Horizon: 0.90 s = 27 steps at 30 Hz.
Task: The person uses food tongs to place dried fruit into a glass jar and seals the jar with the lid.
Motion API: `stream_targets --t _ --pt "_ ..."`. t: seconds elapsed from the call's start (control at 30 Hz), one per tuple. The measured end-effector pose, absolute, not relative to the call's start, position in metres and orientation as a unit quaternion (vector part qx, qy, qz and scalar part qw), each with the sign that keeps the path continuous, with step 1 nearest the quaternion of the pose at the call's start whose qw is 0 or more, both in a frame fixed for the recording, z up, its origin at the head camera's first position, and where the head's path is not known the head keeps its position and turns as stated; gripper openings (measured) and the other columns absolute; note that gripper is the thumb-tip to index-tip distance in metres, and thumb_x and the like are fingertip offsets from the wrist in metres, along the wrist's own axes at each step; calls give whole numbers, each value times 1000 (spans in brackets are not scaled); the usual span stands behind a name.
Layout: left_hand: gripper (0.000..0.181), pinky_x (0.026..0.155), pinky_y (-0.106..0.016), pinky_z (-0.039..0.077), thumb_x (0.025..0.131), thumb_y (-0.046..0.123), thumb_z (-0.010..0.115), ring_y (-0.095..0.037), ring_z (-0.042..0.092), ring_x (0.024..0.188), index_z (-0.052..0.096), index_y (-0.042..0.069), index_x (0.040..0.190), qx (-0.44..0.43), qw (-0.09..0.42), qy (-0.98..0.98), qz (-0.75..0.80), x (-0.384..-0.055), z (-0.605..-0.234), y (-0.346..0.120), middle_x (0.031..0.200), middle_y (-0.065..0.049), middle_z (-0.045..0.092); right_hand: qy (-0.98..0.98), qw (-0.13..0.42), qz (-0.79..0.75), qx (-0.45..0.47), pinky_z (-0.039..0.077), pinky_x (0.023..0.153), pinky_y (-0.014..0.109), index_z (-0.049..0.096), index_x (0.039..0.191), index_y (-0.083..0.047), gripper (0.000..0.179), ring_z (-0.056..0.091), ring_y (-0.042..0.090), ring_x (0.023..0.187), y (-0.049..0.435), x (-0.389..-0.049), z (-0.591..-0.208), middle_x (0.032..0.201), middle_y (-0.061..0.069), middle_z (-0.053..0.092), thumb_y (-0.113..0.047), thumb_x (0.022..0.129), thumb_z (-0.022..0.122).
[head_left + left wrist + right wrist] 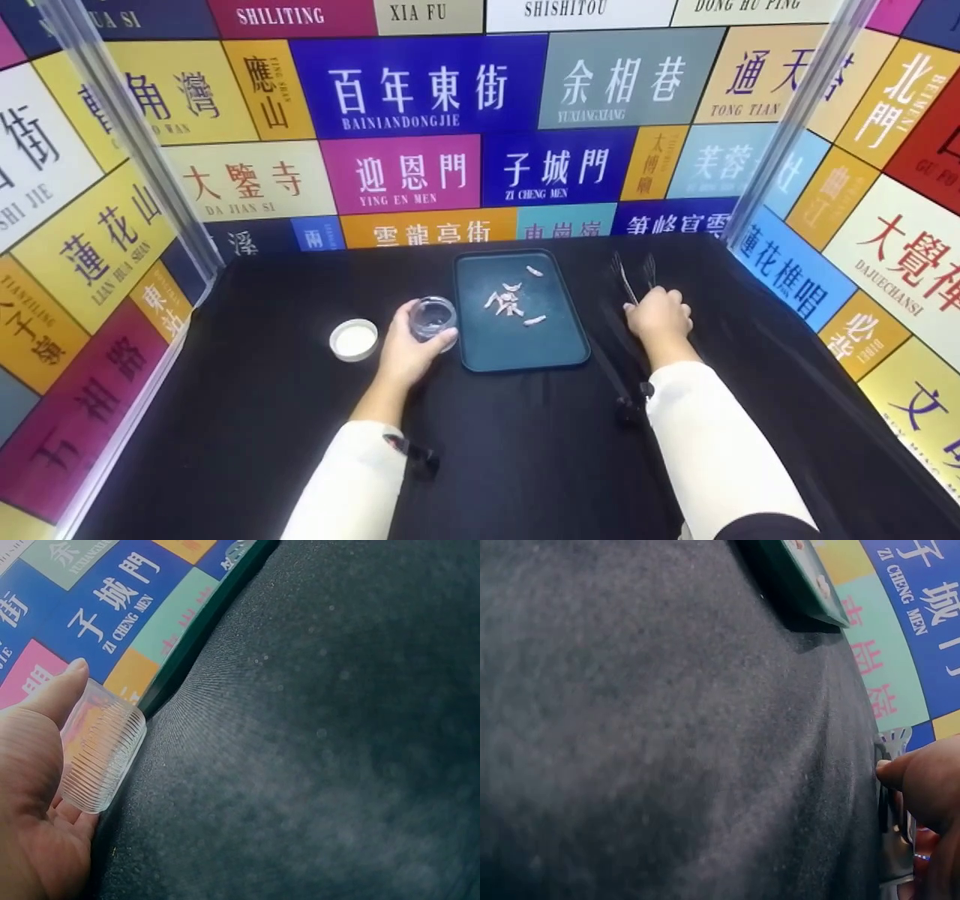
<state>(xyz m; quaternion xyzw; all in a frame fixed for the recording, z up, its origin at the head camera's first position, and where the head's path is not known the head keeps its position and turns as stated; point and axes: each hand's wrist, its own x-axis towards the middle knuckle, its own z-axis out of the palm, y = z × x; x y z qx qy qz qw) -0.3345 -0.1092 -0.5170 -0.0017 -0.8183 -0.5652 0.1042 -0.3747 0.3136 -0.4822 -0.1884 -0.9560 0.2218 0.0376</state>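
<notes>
My left hand (409, 349) grips a clear, open-topped jar (433, 319) just left of the dark teal tray (480, 356). Ridges run along the side of the jar (101, 754) in the left wrist view, with the thumb and fingers around it. Right of the tray, my right hand (661, 322) holds metal tongs (621, 274); their two slotted heads point away from me and stand apart. Small pale pieces (508, 304) lie on the tray, most in a loose heap near its middle. In the right wrist view the hand partly hides the tongs (897, 859).
A round white lid (354, 340) lies on the black cloth (510, 457) left of my left hand. Walls covered with colourful street-name signs (420, 86) close off the back and both sides, with clear corner posts (795, 112).
</notes>
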Motion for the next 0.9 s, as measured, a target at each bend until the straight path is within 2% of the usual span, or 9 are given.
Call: stream_targets --t 0.1,0.27,0.47,0.63,0.9 --pt "95 127 -49 39 82 33 93 -34 55 144 43 5 158 0 101 -820 -563 -335 -518 -108 158 -19 56 -956 30 220 -193 43 109 73 49 144 13 65 47 62 132 314 -375 -482 146 40 47 -38 104 59" --pt "96 127 -48 39 82 34 93 -34 55 144 43 6 158 -2 100 -822 -561 -336 -519 -108 157 -18 56 -958 25 207 -197 41 108 74 53 140 13 56 48 61 131 316 -378 -481 143 39 50 -26 99 55" --pt "96 127 -50 39 82 34 93 -35 55 145 43 6 159 0 101 -823 -559 -336 -519 -111 158 -19 56 -958 44 210 -192 42 108 74 51 140 11 54 52 61 129 312 -380 -479 142 38 49 -20 96 53" --pt "95 127 -50 39 83 34 93 -35 54 145 43 5 158 -1 101 -826 -555 -336 -519 -112 157 -19 56 -956 67 221 -179 47 106 73 48 144 9 58 56 62 126 308 -375 -473 140 38 48 -23 97 50" --pt "96 128 -50 38 82 36 93 -34 54 146 43 6 159 1 100 -828 -552 -336 -518 -111 158 -18 55 -964 90 221 -115 46 110 70 44 155 6 68 57 57 127 297 -363 -461 141 36 50 -35 103 58"
